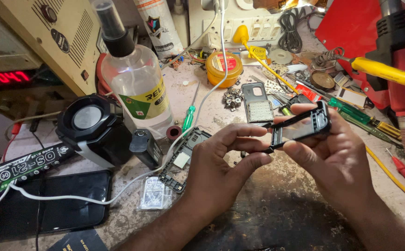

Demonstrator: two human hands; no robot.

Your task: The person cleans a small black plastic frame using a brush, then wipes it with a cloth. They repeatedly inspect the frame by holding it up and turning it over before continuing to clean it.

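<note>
Hands over cluttered workbench point(277, 204): right hand point(337, 153) grips black phone frame point(302, 126), left hand point(221, 162) pinches its lower edge. Clear spray bottle point(140, 83) holds clear liquid; yellow tin point(224, 68) lidded, contents hidden.

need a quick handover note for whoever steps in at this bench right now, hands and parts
Left hand: fingertips pinch the lower corner of the black phone frame.
Right hand: grips the same frame from the right side and holds it tilted above the workbench.
Parts: the frame is off the phone. A grey keypad panel and a stripped phone body lie on the bench; a green screwdriver lies beside the spray bottle; loose screws sit further back.
Left: the parts are still lying apart, not put together.
</note>
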